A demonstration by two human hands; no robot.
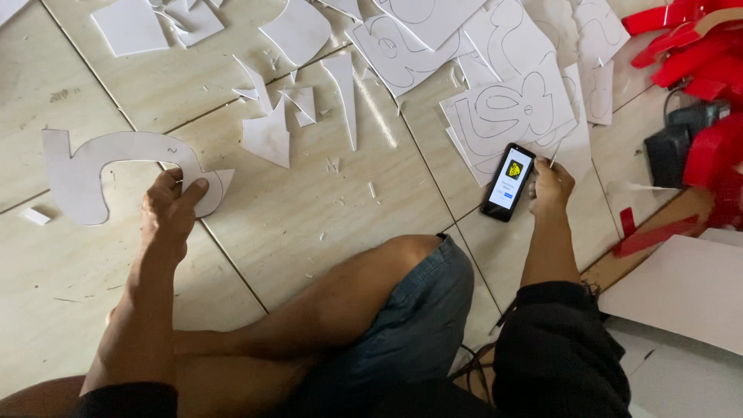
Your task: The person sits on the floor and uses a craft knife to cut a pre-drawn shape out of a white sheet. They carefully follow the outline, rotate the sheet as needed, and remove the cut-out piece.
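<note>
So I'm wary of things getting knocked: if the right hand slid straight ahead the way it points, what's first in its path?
Probably the white sheets with drawn outlines: the right hand points up-frame at them, the phone just beside it. Depth is unclear.

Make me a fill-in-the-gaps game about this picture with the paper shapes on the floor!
1. The left hand holds a curvy white ____ cut-out.
2. The right hand is beside a ____ with a lit screen.
3. The scraps lie on a tiled ____.
4. The pieces in the top right corner are coloured ____.

Missing words: paper; phone; floor; red
</note>
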